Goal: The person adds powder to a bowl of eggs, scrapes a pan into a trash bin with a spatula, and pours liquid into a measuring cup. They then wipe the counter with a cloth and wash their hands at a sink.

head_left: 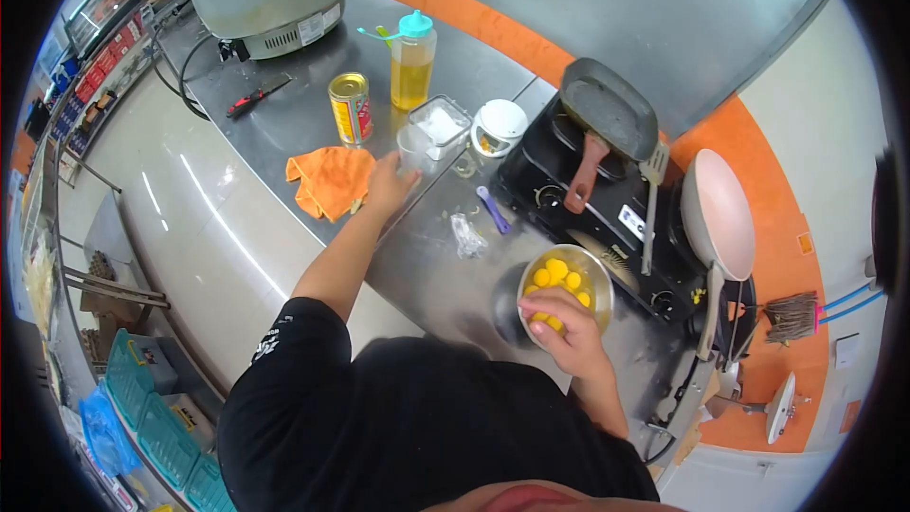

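My left hand (389,186) reaches out over the steel counter, its fingers round the lower part of a small clear cup (412,140). Beside that cup sits a clear square container of white powder (443,123). An orange cloth (328,180) lies just left of my left wrist. My right hand (571,334) grips the near left rim of a metal bowl (607,290), fingers partly over its opening. Several whole egg yolks (556,270) lie in the bowl; my hand hides some of its contents.
A purple measuring spoon (493,210) and crumpled clear plastic (467,236) lie mid-counter. Behind stand a tin can (351,110), an oil bottle (411,71) and a small white scale (500,123). A red-handled knife (258,96) lies left. A stove (559,204) bears a square pan (609,106).
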Action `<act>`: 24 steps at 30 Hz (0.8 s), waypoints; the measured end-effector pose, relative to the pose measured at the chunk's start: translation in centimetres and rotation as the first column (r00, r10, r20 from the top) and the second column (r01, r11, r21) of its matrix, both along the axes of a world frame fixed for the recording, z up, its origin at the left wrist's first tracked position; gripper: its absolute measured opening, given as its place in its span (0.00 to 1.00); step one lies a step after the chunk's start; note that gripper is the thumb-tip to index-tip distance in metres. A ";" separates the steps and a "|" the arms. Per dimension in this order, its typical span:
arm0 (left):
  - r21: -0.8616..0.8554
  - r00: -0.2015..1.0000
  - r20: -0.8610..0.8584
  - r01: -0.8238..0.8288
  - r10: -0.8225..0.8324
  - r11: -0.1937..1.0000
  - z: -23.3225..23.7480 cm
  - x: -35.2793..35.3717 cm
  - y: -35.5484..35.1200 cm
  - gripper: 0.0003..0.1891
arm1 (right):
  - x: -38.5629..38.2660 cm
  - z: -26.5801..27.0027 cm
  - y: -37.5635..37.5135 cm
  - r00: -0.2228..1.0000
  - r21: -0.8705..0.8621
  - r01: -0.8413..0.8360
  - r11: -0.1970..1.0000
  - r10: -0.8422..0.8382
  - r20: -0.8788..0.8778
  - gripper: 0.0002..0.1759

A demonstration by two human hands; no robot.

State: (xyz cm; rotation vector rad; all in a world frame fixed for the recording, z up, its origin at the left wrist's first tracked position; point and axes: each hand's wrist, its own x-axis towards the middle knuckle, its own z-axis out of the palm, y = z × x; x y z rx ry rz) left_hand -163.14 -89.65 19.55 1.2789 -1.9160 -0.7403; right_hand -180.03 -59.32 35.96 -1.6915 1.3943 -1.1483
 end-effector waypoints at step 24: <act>0.400 0.972 -0.233 0.106 -0.010 0.910 3.7 34.4 -7.3 0.26 | 5.5 -13.7 -47.9 0.744 -0.030 0.656 0.754 -0.639 0.196 0.51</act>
